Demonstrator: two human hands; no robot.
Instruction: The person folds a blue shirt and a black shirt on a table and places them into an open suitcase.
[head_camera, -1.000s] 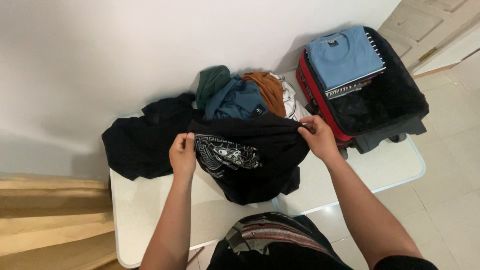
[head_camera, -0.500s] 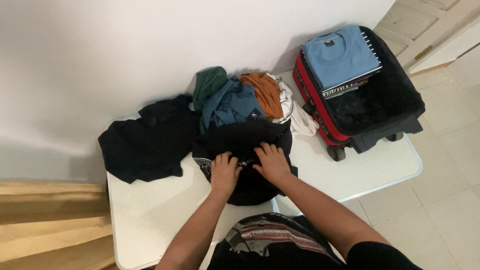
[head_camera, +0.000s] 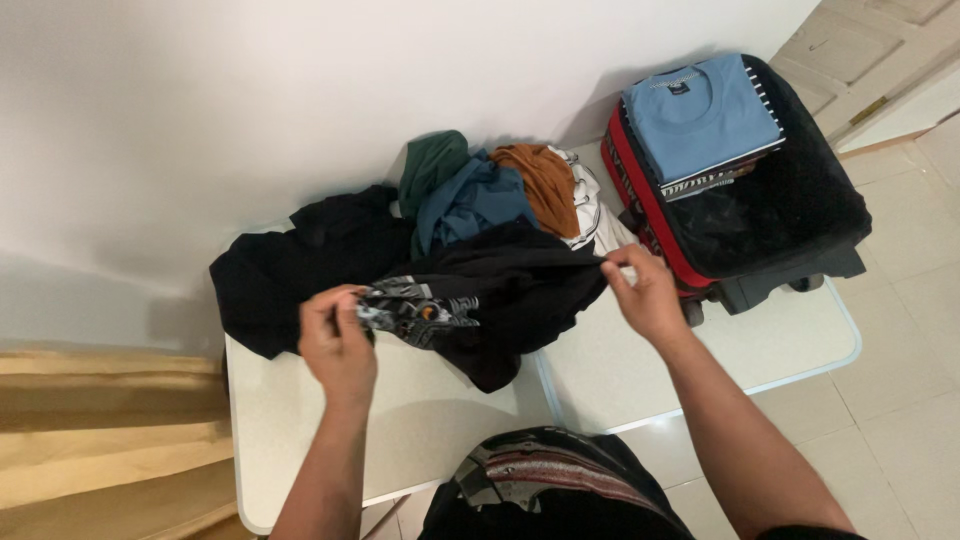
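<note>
Step in hand, by the look of it: stretching a black T-shirt (head_camera: 520, 290) out flat between both hands, ahead of a fold.

- Left hand (head_camera: 335, 345): well away from the suitcase (head_camera: 800, 220), at the shirt's far end. Fingers curled in, pinching the fabric right at the grey print (head_camera: 415, 305).
- Right hand (head_camera: 645, 295): just beside the suitcase's red edge, near its front corner. Thumb and fingers pressed together on the shirt's other edge, pulling it taut.
- Shirt itself: spans the gap between the two pinches, sagging in the middle onto the white table (head_camera: 300, 430), lower part bunched rather than flat. Upper edge touching the clothes pile (head_camera: 500, 190).
- Pile: green, blue, orange and white pieces, heaped just beside the suitcase on the wall side.
- Another black garment (head_camera: 290, 270): crumpled, farthest from the suitcase, partly under the shirt's far end as far as can be told.
- Suitcase: open, on the table's end, folded blue shirt (head_camera: 700, 115) on top of a stack inside.

Next move calls for: keeping both pinches tight, lifting the shirt clear of the pile and the other black garment, then laying it on the bare tabletop away from the suitcase. Bunched lower part needs smoothing. Risk: dragging pile pieces along.
</note>
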